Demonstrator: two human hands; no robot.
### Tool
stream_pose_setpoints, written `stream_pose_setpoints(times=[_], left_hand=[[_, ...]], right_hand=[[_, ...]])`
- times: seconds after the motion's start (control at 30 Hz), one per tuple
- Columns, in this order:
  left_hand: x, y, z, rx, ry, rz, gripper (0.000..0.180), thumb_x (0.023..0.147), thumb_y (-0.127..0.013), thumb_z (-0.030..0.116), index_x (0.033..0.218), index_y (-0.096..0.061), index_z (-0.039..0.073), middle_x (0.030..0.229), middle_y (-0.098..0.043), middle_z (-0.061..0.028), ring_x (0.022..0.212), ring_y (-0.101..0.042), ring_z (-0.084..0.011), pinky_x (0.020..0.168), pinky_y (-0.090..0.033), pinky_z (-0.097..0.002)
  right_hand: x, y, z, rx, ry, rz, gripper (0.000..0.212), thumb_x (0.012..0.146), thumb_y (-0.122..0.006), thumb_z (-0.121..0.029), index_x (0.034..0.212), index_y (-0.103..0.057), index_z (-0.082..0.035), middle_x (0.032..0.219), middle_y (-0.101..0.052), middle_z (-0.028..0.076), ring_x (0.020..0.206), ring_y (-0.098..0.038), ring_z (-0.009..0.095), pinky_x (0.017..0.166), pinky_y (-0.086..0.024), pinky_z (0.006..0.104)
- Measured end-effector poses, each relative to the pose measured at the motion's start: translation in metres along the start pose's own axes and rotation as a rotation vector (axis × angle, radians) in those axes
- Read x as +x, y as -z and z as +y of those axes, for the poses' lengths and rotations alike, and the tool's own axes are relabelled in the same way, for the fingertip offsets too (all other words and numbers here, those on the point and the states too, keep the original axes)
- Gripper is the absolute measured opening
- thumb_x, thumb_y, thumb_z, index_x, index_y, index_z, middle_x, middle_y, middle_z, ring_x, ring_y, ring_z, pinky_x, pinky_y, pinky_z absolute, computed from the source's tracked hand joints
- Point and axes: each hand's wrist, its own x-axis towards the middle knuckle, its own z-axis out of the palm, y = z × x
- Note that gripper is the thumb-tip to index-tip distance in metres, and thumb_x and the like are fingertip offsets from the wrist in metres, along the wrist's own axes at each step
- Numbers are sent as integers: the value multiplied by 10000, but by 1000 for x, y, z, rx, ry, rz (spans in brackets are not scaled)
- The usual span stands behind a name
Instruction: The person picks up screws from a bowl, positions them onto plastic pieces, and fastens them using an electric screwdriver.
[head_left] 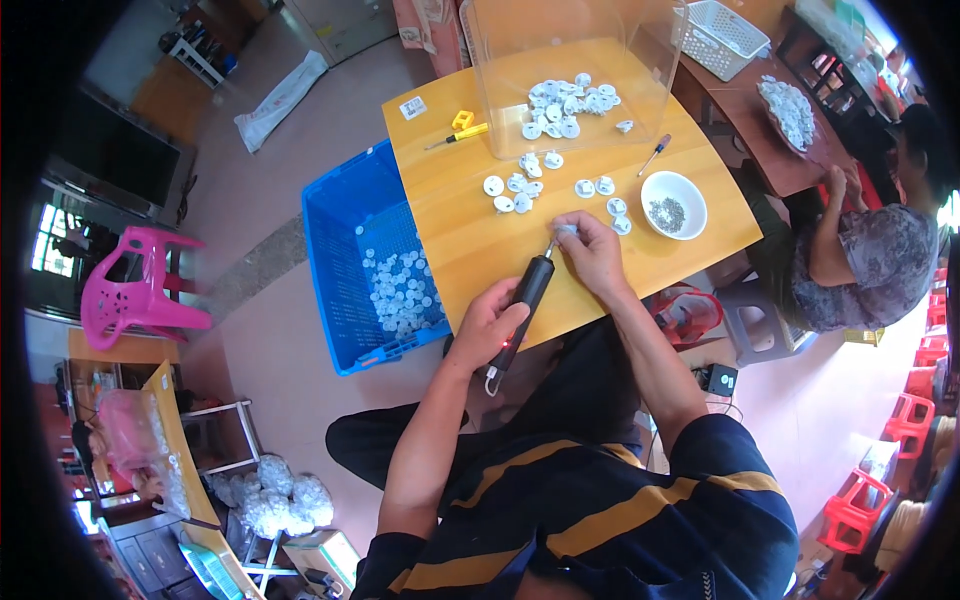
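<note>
My left hand [487, 328] is wrapped round a black electric screwdriver [534, 284] with a cable at its lower end. The fingers of my right hand [594, 256] pinch a small white plastic part [566, 230], mostly covered by them, at the screwdriver's tip. Both hands are over the near part of the yellow table [460, 262]. Just beyond them lie several round white plastic pieces [523, 202], and a few more pieces [617, 207] sit to the right. A white bowl [691, 192] beside these holds small metal screws [667, 214].
A clear plastic bin [640, 110] lies at the table's far side with a pile of white pieces [551, 108] at its mouth. Near it are a yellow screwdriver [468, 134] and another screwdriver [655, 154]. A blue crate [325, 260] of white pieces stands left. A person [862, 250] sits at right.
</note>
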Motion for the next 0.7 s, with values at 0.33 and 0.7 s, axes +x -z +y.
stream_pose_setpoints(times=[0.33,0.7], left_hand=[[-2,0,9,-6,47,-15,406,985,-555,156,1357,-516,-1,971,-626,-71,704,-619,-116,666,-552,-256],[-3,10,-1,12,-16,-108,454,976,-548,151,1404,-489,12,1087,-624,-73,943,-633,-133,739,-586,-292]], right_hand=[[-1,-5,7,-11,49,93,140,945,-618,21,1071,-677,2,919,-681,9,826,-635,64,744,-524,228],[-7,4,-49,-842,437,256,324,867,-623,24,1175,-674,-63,1257,-633,217,1102,-636,387,927,-533,425]])
